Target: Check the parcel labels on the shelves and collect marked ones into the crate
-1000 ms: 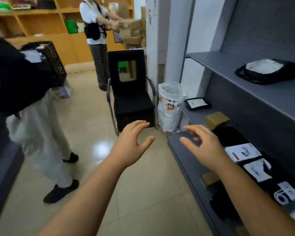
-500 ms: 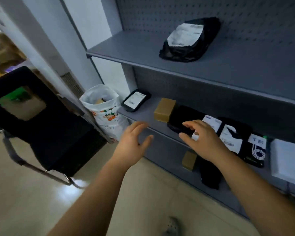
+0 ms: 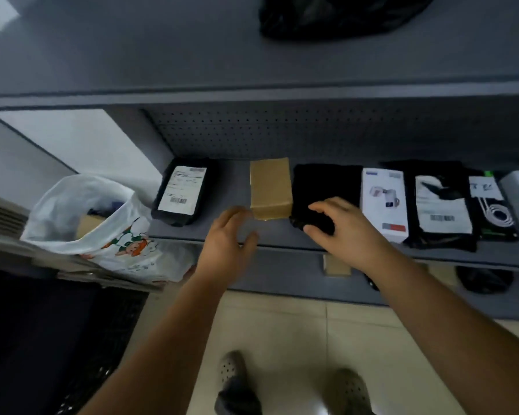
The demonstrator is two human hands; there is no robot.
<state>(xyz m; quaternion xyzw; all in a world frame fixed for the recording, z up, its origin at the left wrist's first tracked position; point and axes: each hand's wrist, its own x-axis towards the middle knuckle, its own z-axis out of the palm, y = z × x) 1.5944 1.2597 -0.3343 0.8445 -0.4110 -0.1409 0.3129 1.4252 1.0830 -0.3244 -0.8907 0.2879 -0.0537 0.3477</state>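
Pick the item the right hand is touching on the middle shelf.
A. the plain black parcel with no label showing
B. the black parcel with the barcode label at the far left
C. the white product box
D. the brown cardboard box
A: the right hand rests on the front edge of the plain black parcel, which lies between the brown cardboard box and the white product box.

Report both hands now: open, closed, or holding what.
Left hand: open, fingers relaxed, holding nothing, by the brown box.
Right hand: fingers curling onto the plain black parcel; a real grip cannot be told.
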